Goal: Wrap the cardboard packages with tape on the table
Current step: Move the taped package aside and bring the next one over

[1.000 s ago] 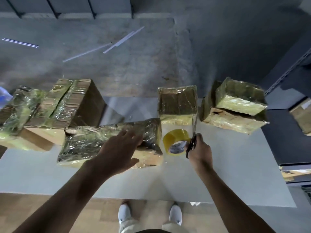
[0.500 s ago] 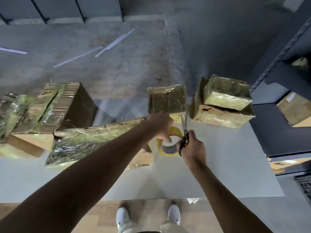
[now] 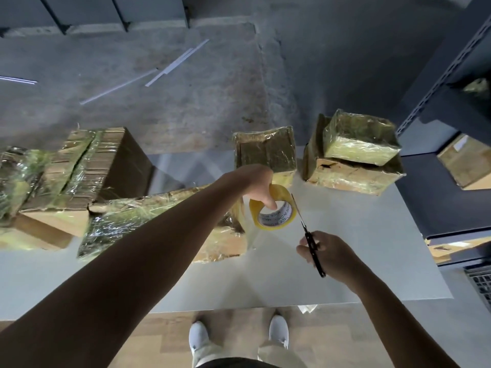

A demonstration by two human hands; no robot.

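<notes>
overhead, a person stands at the near edge of a table (image 3: 372, 261). the left hand (image 3: 259, 187) grips a yellow tape roll (image 3: 273, 212), one finger hooked through its core, holding it up just past the right end of a long wrapped package (image 3: 148, 221) by the table's middle. a clear strip seems to run from roll to package, probably kept taut for cutting. the right hand (image 3: 326, 251) is clamped on black scissors (image 3: 309, 235), blades nearly together, tips just beside the roll. other packages (image 3: 358, 155) line the far edge
</notes>
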